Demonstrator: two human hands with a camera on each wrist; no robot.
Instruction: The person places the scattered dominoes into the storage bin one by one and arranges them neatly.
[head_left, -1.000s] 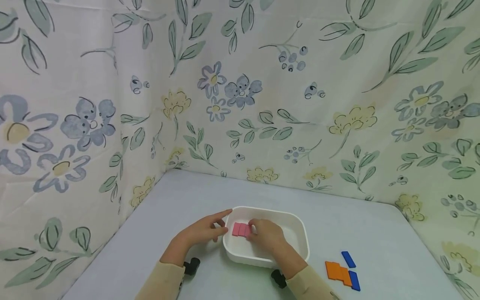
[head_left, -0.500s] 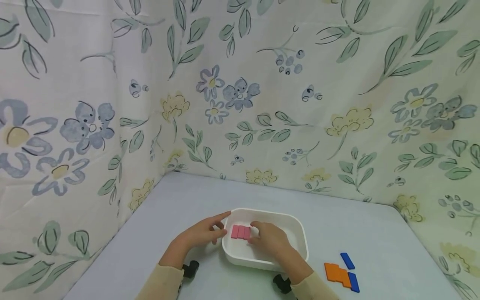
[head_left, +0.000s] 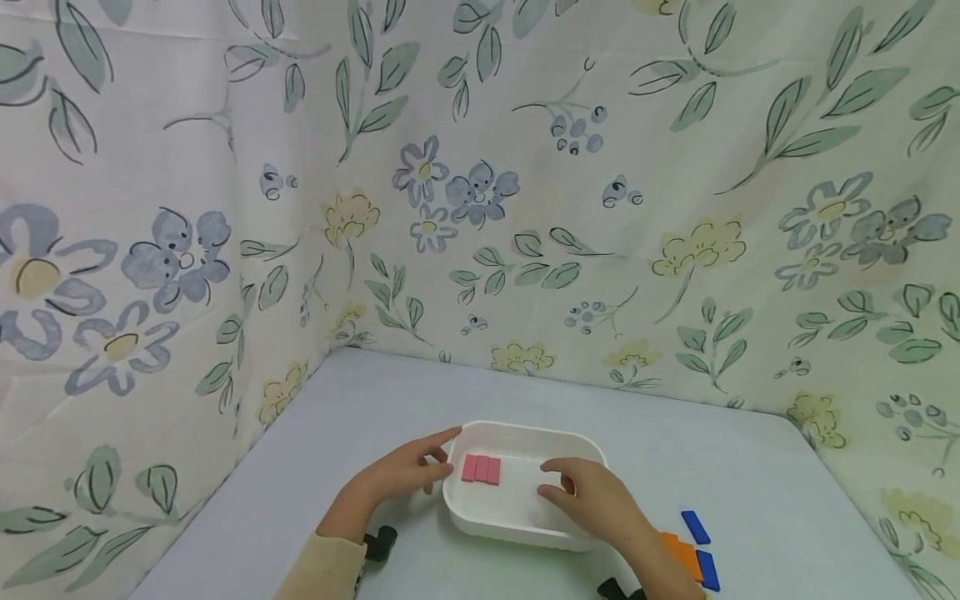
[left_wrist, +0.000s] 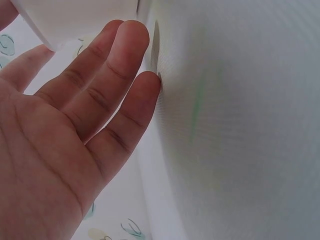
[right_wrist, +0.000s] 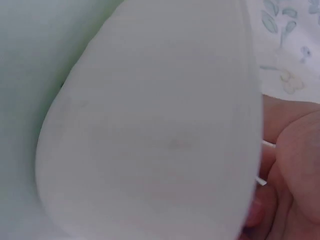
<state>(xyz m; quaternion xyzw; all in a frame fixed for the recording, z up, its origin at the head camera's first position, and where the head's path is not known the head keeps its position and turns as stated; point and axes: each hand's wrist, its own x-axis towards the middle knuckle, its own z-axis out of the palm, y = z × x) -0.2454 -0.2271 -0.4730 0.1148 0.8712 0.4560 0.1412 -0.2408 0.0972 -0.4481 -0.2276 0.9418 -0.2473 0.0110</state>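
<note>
A white rectangular plastic tub [head_left: 517,537] stands on the table in the head view. Inside, near its left end, several pink tiles [head_left: 481,469] lie side by side in a row. My left hand [head_left: 405,469] touches the tub's left rim with extended fingers; in the left wrist view its relaxed fingers [left_wrist: 132,45] hold nothing. Over the tub's right part hovers my right hand [head_left: 596,500], thumb and forefinger apart with nothing between them. The right wrist view is mostly filled by the tub's outer wall [right_wrist: 150,120], which partly hides that hand.
Orange tiles [head_left: 682,552] lie on the table right of the tub, partly behind my right forearm. Two blue tiles, one farther back [head_left: 695,527] and one nearer [head_left: 708,571], lie beside them. Floral cloth [head_left: 480,267] hangs behind and at the left of the table.
My right hand has left the pink tiles and moved right across the tub, its forearm now overlapping the orange tiles. The pink row and my left hand stay put.
</note>
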